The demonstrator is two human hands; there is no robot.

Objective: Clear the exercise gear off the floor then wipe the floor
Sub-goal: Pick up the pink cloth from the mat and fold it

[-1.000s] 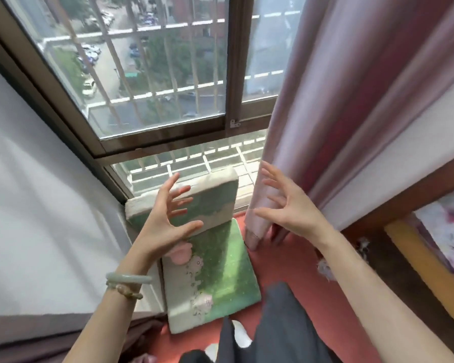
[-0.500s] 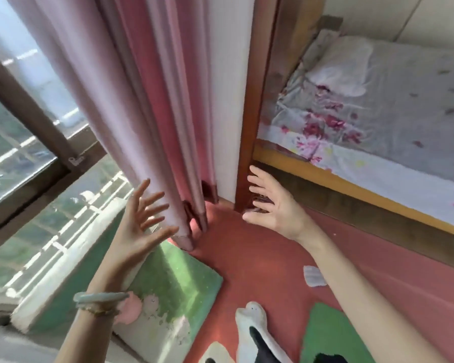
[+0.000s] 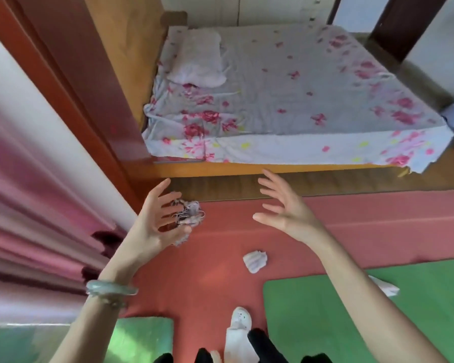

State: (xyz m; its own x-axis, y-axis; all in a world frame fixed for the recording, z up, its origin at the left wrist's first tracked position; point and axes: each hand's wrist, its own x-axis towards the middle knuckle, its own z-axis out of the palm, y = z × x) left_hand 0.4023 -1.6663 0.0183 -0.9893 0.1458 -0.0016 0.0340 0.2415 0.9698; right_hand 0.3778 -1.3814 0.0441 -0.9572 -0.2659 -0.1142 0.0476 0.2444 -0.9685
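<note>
A green exercise mat point(image 3: 351, 310) lies flat on the red floor point(image 3: 207, 271) at the lower right. A green cushion point(image 3: 139, 339) shows at the bottom left edge. A frayed pale rag point(image 3: 192, 214) lies on the floor by the bed's foot. A crumpled white cloth point(image 3: 255, 261) sits mid-floor, and another white scrap point(image 3: 385, 287) rests on the mat. My left hand point(image 3: 155, 224) is raised with fingers spread, in front of the rag, holding nothing. My right hand point(image 3: 283, 208) hovers over the floor, fingers spread and empty.
A bed point(image 3: 286, 100) with a floral sheet and wooden frame fills the top. A pink curtain point(image 3: 37, 218) hangs at the left beside a wooden post point(image 3: 102, 100). My white slipper point(image 3: 239, 328) stands between cushion and mat.
My view has swung right, from the window and cushions to the bed and the floor beside it. Both hands stay raised, spread and empty.
</note>
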